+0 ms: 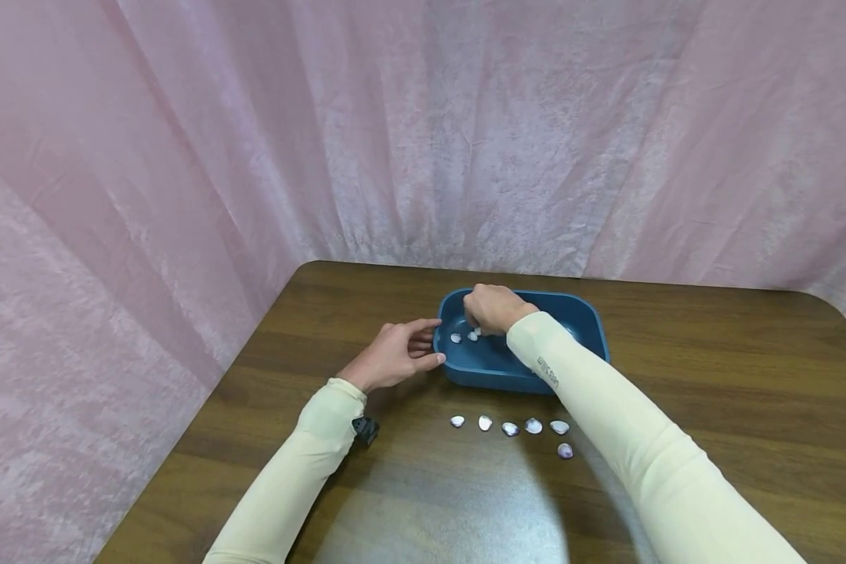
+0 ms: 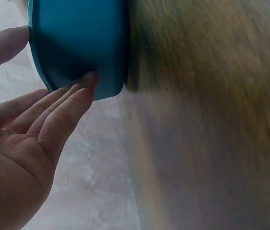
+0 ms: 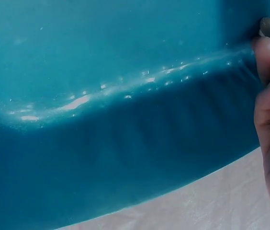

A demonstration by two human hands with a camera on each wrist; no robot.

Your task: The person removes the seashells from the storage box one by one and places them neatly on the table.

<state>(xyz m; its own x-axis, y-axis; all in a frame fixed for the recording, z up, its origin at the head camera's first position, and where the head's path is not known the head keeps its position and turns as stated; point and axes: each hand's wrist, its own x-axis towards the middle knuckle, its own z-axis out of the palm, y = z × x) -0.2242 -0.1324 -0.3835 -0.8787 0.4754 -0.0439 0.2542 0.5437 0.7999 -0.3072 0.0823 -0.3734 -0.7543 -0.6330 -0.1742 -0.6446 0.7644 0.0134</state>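
A blue rectangular basin (image 1: 493, 380) stands on the table with small whitish seashells (image 1: 455, 338) in its left end. My right hand (image 1: 497, 308) reaches down inside it, fingers curled, and pinches a small pale seashell (image 1: 477, 331) at the fingertips. Right beside those fingertips lies another shell (image 1: 473, 337). At the basin's left end my left hand (image 1: 389, 356) touches the wall, thumb and fingers spread and fairly straight. The left wrist view shows the fingers (image 2: 61, 112) against its outer side. Only the curled right fingers (image 3: 269, 110) show at the edge of the right wrist view.
In front of the basin, a row of several purple-white shells (image 1: 511, 429) lies on the brown wooden table (image 1: 733, 407). One more shell (image 1: 565, 450) sits nearer, below the row's right end. A pink curtain (image 1: 465, 141) hangs behind the table's far edge.
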